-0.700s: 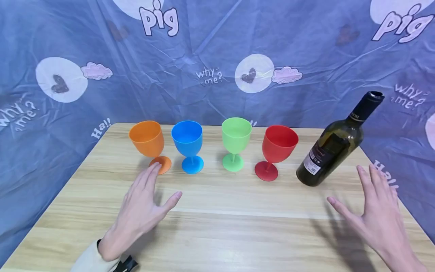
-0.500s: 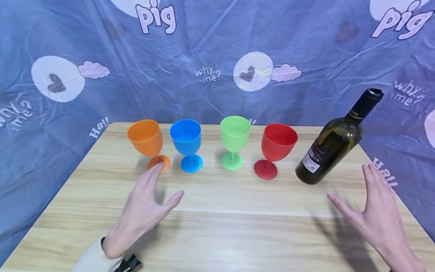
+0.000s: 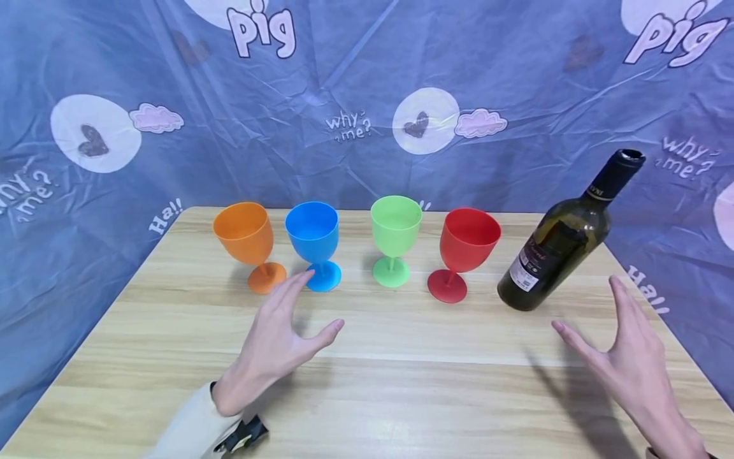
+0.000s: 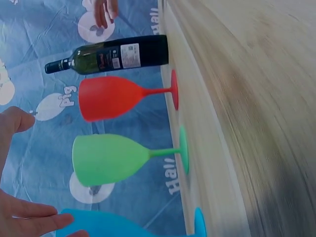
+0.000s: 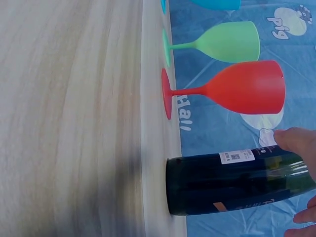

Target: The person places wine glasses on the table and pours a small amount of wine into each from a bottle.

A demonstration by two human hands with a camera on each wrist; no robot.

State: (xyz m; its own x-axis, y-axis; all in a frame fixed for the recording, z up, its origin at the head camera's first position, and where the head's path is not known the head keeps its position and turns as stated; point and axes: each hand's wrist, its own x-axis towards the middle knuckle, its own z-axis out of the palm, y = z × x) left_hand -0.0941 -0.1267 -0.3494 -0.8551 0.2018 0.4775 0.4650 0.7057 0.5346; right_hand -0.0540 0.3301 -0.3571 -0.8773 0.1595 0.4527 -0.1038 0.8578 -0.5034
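- Here, the orange goblet (image 3: 245, 234) stands leftmost on the table (image 3: 401, 395).
- Your left hand (image 3: 275, 341) holds nothing, thumb and fingers apart, near the blue goblet (image 3: 312, 233).
- The green goblet (image 3: 395, 223) and red goblet (image 3: 469, 239) follow.
- Near the upright bottle (image 3: 564, 239), your right hand (image 3: 636, 363) also grasps nothing.

A blue cloth (image 3: 252, 159) hangs behind the bench (image 3: 401, 395) and fills the view on both flanks, dropping past the bench's side edges. It is creased all over — fine wrinkles, plus longer slanting folds near the top. Its print repeats white discs (image 3: 425, 121) with dark hearts (image 3: 416, 124), pale pink clouds (image 3: 480, 123) and white lettering: "pig" (image 3: 260, 32), "why me?" (image 3: 348, 125) and "Ha!!" (image 3: 165, 215). The bench top is light wood grain, streaked lengthwise, with a paler band running across it. Light falls brightly on its near middle — a whitish sheen — and leaves soft shadows.
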